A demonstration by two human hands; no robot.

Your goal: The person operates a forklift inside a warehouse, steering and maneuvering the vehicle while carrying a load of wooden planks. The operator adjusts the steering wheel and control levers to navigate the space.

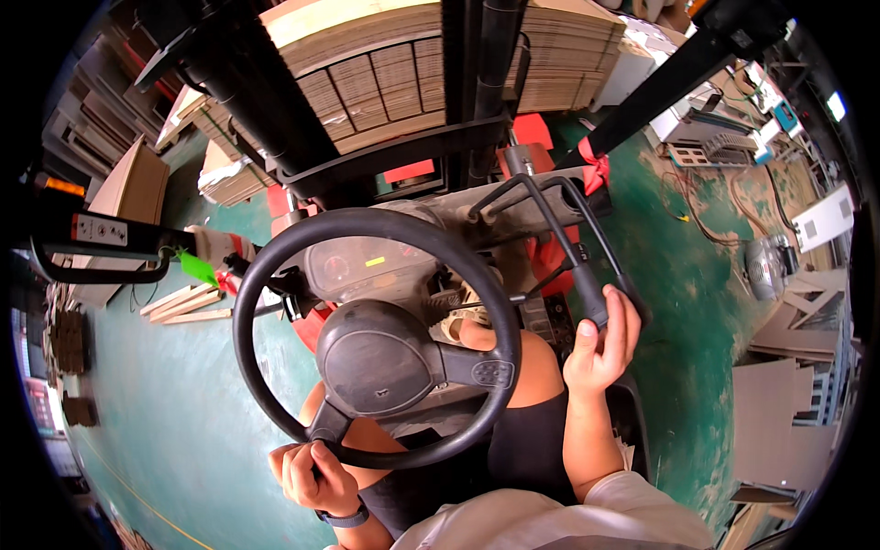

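Note:
I sit at the controls of a forklift. Its black steering wheel (376, 220) fills the middle of the view, with a rounded hub (378, 357) at its centre. My left hand (316, 477), with a dark band on the wrist, is curled at the wheel's lower left rim; the fingers hide exactly what lies inside the grip. To the right of the wheel stand two bent black levers. My right hand (600, 348) has its thumb and fingers around the end of the nearer lever (585, 284). Beside its fingertips is the grip of the other lever (632, 301).
Ahead, beyond the black mast (477, 82), rise strapped stacks of flat board (376, 82). Wooden strips (192, 304) lie on the green floor (174, 385) at left. Machinery (715, 137), a motor (768, 266) and leaning panels (775, 422) stand at right.

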